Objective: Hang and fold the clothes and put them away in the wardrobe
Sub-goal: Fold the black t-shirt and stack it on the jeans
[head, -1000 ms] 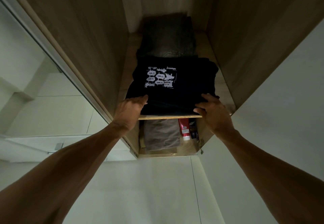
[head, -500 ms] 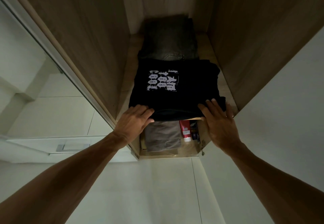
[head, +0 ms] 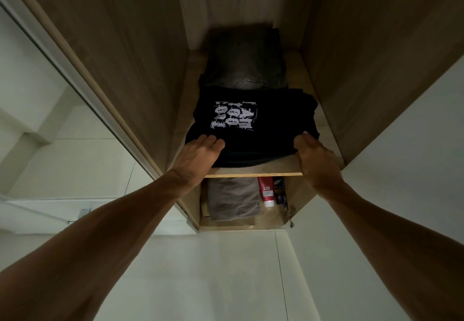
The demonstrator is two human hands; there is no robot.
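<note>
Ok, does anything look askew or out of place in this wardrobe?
Only minor things. The black T-shirt on the upper shelf bulges unevenly along its right side rather than lying flat. On the lower shelf a red tube sits beside the folded grey garment, odd among clothes. Nothing looks spilled or damaged.

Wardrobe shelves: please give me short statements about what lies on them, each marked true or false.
1. The black T-shirt lies folded on the upper shelf, print upward. True.
2. The left hand rests on the grey garment. False: the left hand rests on the black T-shirt; the grey garment lies on the shelf below.
3. A dark folded garment lies behind the black T-shirt. True.
4. The red tube is on the upper shelf. False: the red tube is below, right of the grey garment.
</note>
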